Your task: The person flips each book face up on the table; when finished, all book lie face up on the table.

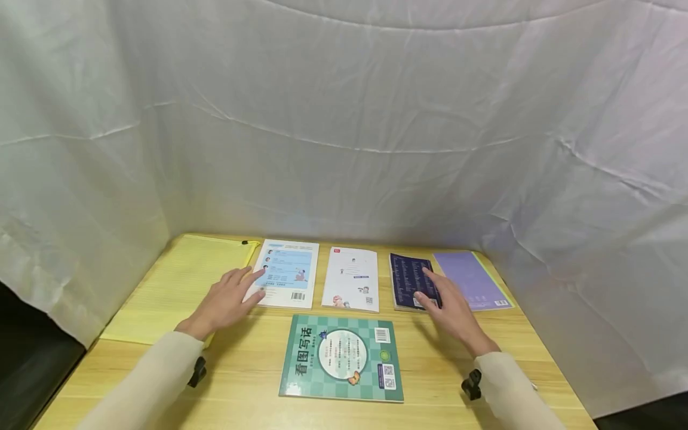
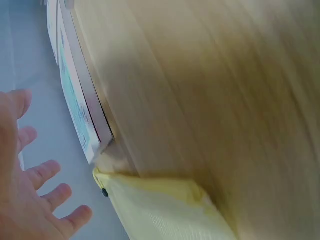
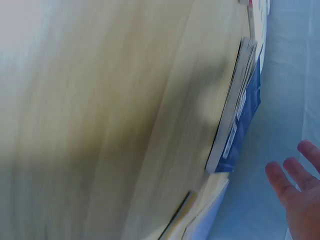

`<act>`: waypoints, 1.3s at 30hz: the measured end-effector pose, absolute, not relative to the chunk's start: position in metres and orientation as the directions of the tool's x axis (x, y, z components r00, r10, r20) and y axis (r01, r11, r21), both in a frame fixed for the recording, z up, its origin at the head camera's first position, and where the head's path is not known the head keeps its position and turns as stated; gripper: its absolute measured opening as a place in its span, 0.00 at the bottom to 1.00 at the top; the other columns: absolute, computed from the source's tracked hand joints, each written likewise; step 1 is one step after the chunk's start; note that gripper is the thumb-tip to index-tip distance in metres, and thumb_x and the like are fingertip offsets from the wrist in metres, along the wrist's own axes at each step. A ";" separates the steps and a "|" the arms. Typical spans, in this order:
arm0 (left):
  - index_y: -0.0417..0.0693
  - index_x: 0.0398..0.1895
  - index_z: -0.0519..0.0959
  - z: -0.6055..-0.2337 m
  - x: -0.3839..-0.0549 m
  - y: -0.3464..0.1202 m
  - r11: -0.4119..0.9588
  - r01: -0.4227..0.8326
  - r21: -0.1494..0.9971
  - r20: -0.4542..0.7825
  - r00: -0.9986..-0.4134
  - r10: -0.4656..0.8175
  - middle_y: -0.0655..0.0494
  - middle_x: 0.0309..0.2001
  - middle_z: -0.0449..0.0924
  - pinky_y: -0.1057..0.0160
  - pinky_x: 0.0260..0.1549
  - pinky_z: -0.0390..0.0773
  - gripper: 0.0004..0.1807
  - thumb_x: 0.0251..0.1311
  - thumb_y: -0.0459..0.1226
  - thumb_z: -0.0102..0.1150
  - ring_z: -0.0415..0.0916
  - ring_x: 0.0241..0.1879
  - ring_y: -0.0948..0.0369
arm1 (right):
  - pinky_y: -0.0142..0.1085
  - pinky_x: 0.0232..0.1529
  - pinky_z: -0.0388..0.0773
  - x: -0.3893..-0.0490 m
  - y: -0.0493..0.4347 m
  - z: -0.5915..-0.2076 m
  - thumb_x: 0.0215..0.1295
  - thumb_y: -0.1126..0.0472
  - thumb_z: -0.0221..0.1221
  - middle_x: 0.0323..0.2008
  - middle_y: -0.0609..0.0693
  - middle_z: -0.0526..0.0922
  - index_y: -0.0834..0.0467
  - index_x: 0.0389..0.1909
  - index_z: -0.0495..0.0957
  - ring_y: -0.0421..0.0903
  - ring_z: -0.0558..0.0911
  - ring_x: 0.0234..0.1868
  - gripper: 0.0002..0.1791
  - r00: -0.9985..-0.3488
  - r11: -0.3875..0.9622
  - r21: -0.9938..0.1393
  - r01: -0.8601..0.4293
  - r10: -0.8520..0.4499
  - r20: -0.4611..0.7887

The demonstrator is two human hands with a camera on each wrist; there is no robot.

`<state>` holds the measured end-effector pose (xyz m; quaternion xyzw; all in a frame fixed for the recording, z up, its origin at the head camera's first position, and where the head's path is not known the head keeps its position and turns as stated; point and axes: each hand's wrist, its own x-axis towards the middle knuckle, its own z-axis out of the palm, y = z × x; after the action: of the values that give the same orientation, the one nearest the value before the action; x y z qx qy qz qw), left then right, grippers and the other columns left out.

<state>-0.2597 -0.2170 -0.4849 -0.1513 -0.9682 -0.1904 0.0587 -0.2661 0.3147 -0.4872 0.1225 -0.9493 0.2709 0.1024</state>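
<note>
My left hand (image 1: 226,300) hovers with spread, relaxed fingers between the yellow zip pouch (image 1: 161,292) and a white book with a light-blue panel (image 1: 286,269). In the left wrist view that hand shows nothing in it, above the table beside the pouch (image 2: 150,210). My right hand (image 1: 454,307) is held over the dark blue book (image 1: 408,278), fingers loosely extended and holding nothing. The right wrist view shows the dark blue book (image 3: 245,120) lying flat, with the hand's fingers apart from it. A green checkered book (image 1: 301,385) lies nearer me, between the forearms.
A white booklet (image 1: 349,278) lies in the middle of the back row. At the right end is a purple notebook (image 1: 467,278) with a yellow-green edge beneath it. Light grey cloth (image 1: 344,149) hangs behind and along both sides of the wooden table (image 1: 242,382).
</note>
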 end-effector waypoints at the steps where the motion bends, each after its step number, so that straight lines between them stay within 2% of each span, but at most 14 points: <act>1: 0.49 0.83 0.67 -0.484 -0.259 -0.215 0.878 0.321 0.355 0.177 -0.945 0.275 0.32 0.81 0.64 0.18 0.71 0.65 0.33 0.83 0.52 0.54 0.60 0.78 0.29 | 0.77 0.80 0.57 -0.265 0.313 -0.487 0.81 0.37 0.58 0.83 0.63 0.64 0.50 0.87 0.59 0.70 0.61 0.83 0.42 -0.949 0.817 -0.498 -0.290 -0.177 0.262; 4: 0.48 0.83 0.68 -0.483 -0.256 -0.210 0.863 0.339 0.373 0.198 -0.938 0.283 0.33 0.79 0.67 0.20 0.73 0.66 0.33 0.82 0.50 0.56 0.63 0.77 0.30 | 0.73 0.76 0.69 -0.262 0.308 -0.488 0.81 0.39 0.60 0.81 0.63 0.67 0.51 0.87 0.60 0.69 0.71 0.77 0.42 -0.947 0.795 -0.526 -0.301 -0.184 0.264; 8: 0.47 0.82 0.69 -0.481 -0.253 -0.203 0.838 0.355 0.414 0.211 -0.933 0.291 0.34 0.78 0.70 0.23 0.73 0.68 0.33 0.81 0.49 0.59 0.66 0.76 0.32 | 0.66 0.69 0.81 -0.258 0.302 -0.489 0.80 0.40 0.62 0.80 0.62 0.70 0.52 0.86 0.61 0.66 0.77 0.73 0.42 -0.947 0.778 -0.549 -0.306 -0.190 0.259; 13: 0.46 0.82 0.69 -0.481 -0.251 -0.192 0.805 0.368 0.465 0.197 -0.930 0.312 0.36 0.77 0.72 0.28 0.75 0.70 0.33 0.81 0.48 0.60 0.68 0.76 0.35 | 0.60 0.68 0.84 -0.255 0.295 -0.492 0.76 0.44 0.68 0.77 0.62 0.74 0.53 0.84 0.64 0.64 0.77 0.74 0.42 -0.950 0.762 -0.574 -0.298 -0.177 0.258; 18: 0.48 0.83 0.68 -0.483 -0.249 -0.183 0.781 0.365 0.507 0.158 -0.930 0.333 0.38 0.78 0.71 0.30 0.77 0.70 0.33 0.82 0.49 0.58 0.67 0.78 0.37 | 0.54 0.64 0.88 -0.251 0.288 -0.494 0.74 0.48 0.70 0.72 0.63 0.79 0.54 0.82 0.67 0.63 0.80 0.71 0.40 -0.963 0.698 -0.667 -0.262 -0.144 0.227; 23: 0.50 0.83 0.67 -0.485 -0.244 -0.176 0.751 0.371 0.545 0.138 -0.924 0.357 0.39 0.78 0.72 0.31 0.77 0.71 0.33 0.81 0.47 0.59 0.69 0.77 0.37 | 0.56 0.68 0.86 -0.246 0.282 -0.493 0.75 0.51 0.70 0.70 0.61 0.80 0.54 0.80 0.69 0.60 0.82 0.68 0.38 -0.985 0.629 -0.758 -0.174 -0.108 0.137; 26: 0.48 0.82 0.69 -0.486 -0.237 -0.171 0.742 0.371 0.558 0.123 -0.921 0.368 0.40 0.76 0.73 0.32 0.76 0.72 0.32 0.81 0.46 0.60 0.70 0.76 0.38 | 0.50 0.65 0.88 -0.241 0.279 -0.492 0.75 0.51 0.69 0.71 0.60 0.80 0.55 0.79 0.70 0.59 0.84 0.65 0.36 -0.992 0.586 -0.801 -0.123 -0.105 0.075; 29: 0.47 0.81 0.71 -0.487 -0.231 -0.165 0.738 0.381 0.557 0.111 -0.915 0.389 0.41 0.74 0.76 0.33 0.72 0.78 0.31 0.80 0.46 0.61 0.75 0.71 0.40 | 0.41 0.59 0.91 -0.237 0.276 -0.494 0.75 0.52 0.70 0.68 0.60 0.83 0.56 0.77 0.73 0.56 0.85 0.62 0.34 -0.993 0.576 -0.811 -0.099 -0.105 0.046; 32: 0.47 0.80 0.72 -0.488 -0.225 -0.159 0.720 0.383 0.579 0.096 -0.909 0.406 0.43 0.73 0.78 0.37 0.67 0.83 0.31 0.79 0.45 0.62 0.81 0.64 0.44 | 0.37 0.56 0.91 -0.234 0.274 -0.497 0.76 0.55 0.69 0.67 0.60 0.84 0.57 0.75 0.75 0.56 0.86 0.62 0.30 -0.993 0.565 -0.821 -0.088 -0.111 0.030; 35: 0.47 0.79 0.73 -0.490 -0.220 -0.155 0.702 0.357 0.616 0.071 -0.913 0.403 0.43 0.72 0.78 0.41 0.61 0.87 0.30 0.79 0.45 0.63 0.84 0.57 0.49 | 0.39 0.58 0.91 -0.232 0.272 -0.500 0.77 0.58 0.68 0.68 0.61 0.83 0.59 0.73 0.76 0.57 0.85 0.63 0.28 -0.993 0.535 -0.842 -0.072 -0.114 0.012; 39: 0.48 0.78 0.74 -0.492 -0.215 -0.151 0.690 0.308 0.655 0.030 -0.923 0.383 0.44 0.71 0.79 0.43 0.60 0.87 0.30 0.77 0.44 0.65 0.83 0.57 0.51 | 0.41 0.62 0.90 -0.229 0.269 -0.505 0.77 0.59 0.67 0.68 0.59 0.82 0.59 0.72 0.77 0.56 0.84 0.65 0.26 -0.995 0.492 -0.870 -0.018 -0.097 -0.034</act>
<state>-0.2153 -0.1515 -0.4922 -0.1884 -0.9175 -0.3459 -0.0545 -0.2291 0.2688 -0.5048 0.0333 -0.8628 0.5029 -0.0392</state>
